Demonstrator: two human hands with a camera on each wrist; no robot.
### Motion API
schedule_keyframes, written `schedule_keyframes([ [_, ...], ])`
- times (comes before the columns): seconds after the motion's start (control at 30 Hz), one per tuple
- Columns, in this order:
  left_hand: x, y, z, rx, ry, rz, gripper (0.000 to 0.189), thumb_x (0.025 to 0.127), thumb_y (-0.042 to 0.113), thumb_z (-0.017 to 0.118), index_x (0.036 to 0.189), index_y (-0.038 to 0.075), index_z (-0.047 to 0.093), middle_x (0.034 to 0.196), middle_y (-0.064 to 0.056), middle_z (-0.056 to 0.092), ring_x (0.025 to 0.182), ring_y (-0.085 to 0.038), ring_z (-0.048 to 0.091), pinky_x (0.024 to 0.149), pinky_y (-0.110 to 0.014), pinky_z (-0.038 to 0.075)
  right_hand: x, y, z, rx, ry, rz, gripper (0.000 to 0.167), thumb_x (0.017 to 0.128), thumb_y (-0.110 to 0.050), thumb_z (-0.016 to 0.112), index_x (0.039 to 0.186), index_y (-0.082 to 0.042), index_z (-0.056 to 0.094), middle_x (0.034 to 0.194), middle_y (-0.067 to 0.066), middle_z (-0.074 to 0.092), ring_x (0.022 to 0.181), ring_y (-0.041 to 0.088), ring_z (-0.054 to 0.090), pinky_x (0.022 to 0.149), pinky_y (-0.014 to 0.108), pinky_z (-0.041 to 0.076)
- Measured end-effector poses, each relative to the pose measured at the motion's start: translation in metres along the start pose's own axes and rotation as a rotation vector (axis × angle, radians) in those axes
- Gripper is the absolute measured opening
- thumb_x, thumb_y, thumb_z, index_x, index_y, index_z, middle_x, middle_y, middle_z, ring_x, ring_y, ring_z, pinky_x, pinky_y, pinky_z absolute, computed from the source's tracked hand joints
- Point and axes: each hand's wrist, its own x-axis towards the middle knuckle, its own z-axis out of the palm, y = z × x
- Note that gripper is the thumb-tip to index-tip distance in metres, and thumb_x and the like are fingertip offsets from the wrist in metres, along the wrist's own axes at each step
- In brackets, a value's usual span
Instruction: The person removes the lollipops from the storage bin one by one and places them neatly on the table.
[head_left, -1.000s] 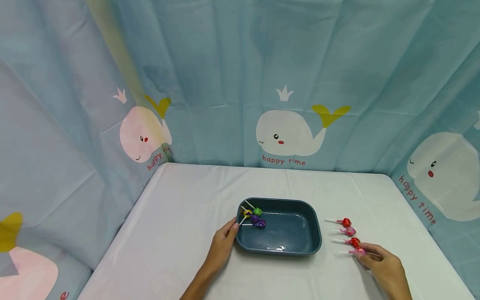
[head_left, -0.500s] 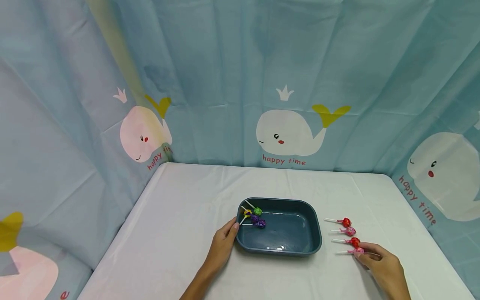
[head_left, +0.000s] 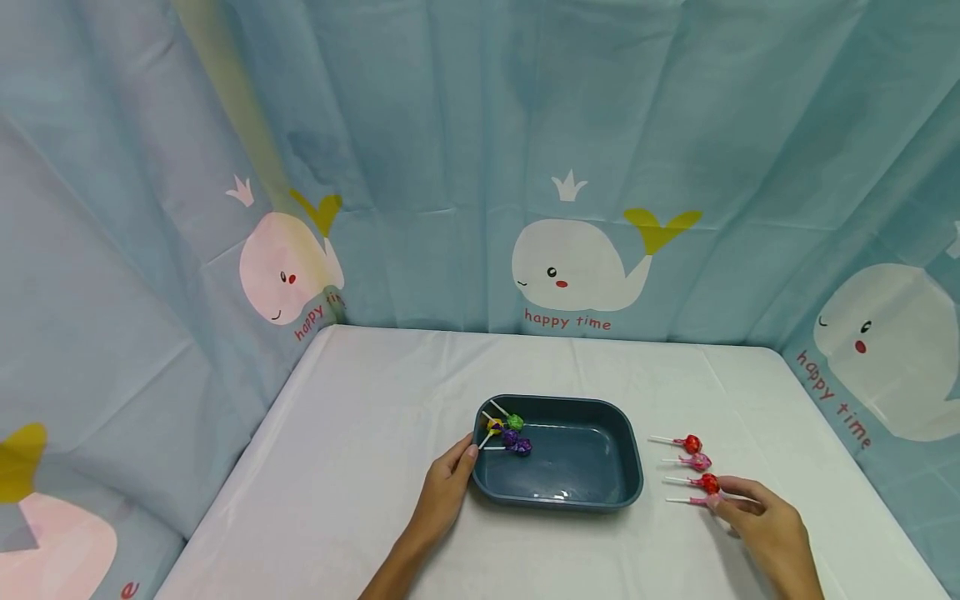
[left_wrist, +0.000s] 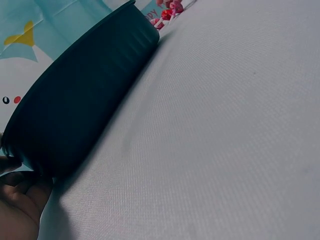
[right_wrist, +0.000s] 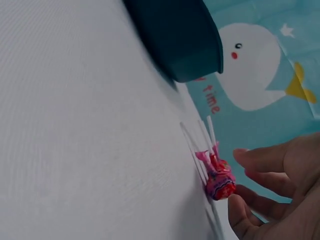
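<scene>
A dark blue-green plastic tray stands on the white tabletop. My left hand grips its left end, thumb at the rim. Inside, bunched at that end, lie a green lollipop, a yellow one and purple ones. Right of the tray, red and pink lollipops lie in a column, sticks pointing left. My right hand pinches the nearest pink lollipop, whose head is mostly hidden behind the thumb. The index finger is right beside the red lollipop just beyond.
Farther up the column are another pink lollipop and a red one. A blue curtain printed with whales hangs behind the table and along both sides. White cloth covers the tabletop.
The nearest pink lollipop has slid slightly left and away from me, closer in line with the others. My right hand shifted a little with it. The left hand and the tray stay put.
</scene>
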Motion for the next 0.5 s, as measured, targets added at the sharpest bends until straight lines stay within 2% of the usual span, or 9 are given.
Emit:
schedule_keyframes([
  [0.1,0.000,0.000,0.000,0.006,0.006,-0.001,0.051,0.114,0.032,0.050,0.154,0.001,0.053,0.158,-0.016,0.053,0.152,-0.033,0.043,0.125,-0.052,0.034,-0.001,-0.004,-0.001,-0.012,0.008,0.014,0.054,0.096,-0.027,0.080,0.139,0.002,0.064,0.123,0.026,0.073,0.096,0.027,0.073,0.063,0.025,0.056],
  [0.2,0.000,0.000,0.000,0.010,0.006,-0.002,0.051,0.115,0.032,0.050,0.154,0.001,0.053,0.159,-0.015,0.053,0.153,-0.033,0.043,0.125,-0.052,0.034,-0.003,-0.009,-0.001,-0.019,0.025,0.045,0.059,0.097,-0.034,0.079,0.144,-0.002,0.062,0.140,0.030,0.062,0.119,0.042,0.064,0.078,0.037,0.059],
  [0.3,0.000,0.000,0.000,0.011,0.004,-0.003,0.051,0.115,0.032,0.049,0.155,0.001,0.052,0.159,-0.016,0.052,0.153,-0.033,0.042,0.125,-0.052,0.034,-0.005,-0.014,-0.002,-0.015,0.037,0.048,0.059,0.098,-0.037,0.077,0.146,-0.005,0.060,0.148,0.028,0.058,0.129,0.045,0.056,0.089,0.047,0.055],
  [0.33,0.000,0.000,0.000,0.012,0.004,-0.004,0.051,0.115,0.032,0.049,0.155,0.000,0.052,0.159,-0.016,0.052,0.153,-0.033,0.042,0.125,-0.052,0.034,-0.006,-0.016,-0.002,-0.006,0.041,0.041,0.059,0.098,-0.037,0.077,0.146,-0.005,0.061,0.149,0.028,0.058,0.131,0.044,0.055,0.092,0.049,0.053],
  [0.37,0.000,0.000,0.000,0.013,0.005,-0.005,0.052,0.115,0.033,0.049,0.155,0.000,0.052,0.159,-0.016,0.052,0.153,-0.033,0.042,0.125,-0.052,0.034,-0.008,-0.018,-0.002,0.001,0.045,0.030,0.059,0.098,-0.038,0.077,0.146,-0.006,0.061,0.149,0.027,0.058,0.130,0.042,0.056,0.091,0.046,0.051],
  [0.43,0.000,0.000,0.000,0.015,0.005,-0.007,0.052,0.115,0.033,0.049,0.155,0.000,0.052,0.159,-0.016,0.053,0.153,-0.033,0.043,0.125,-0.052,0.034,-0.010,-0.021,-0.002,0.007,0.059,0.019,0.058,0.098,-0.039,0.078,0.144,-0.008,0.064,0.147,0.022,0.062,0.120,0.025,0.064,0.087,0.034,0.051],
  [0.5,0.001,-0.001,0.000,0.016,0.009,-0.007,0.052,0.115,0.032,0.049,0.155,-0.001,0.052,0.158,-0.016,0.053,0.152,-0.034,0.043,0.125,-0.052,0.034,-0.014,-0.026,-0.001,0.028,0.069,0.009,0.056,0.097,-0.039,0.079,0.144,-0.010,0.065,0.145,0.020,0.065,0.106,0.008,0.065,0.081,0.023,0.052],
])
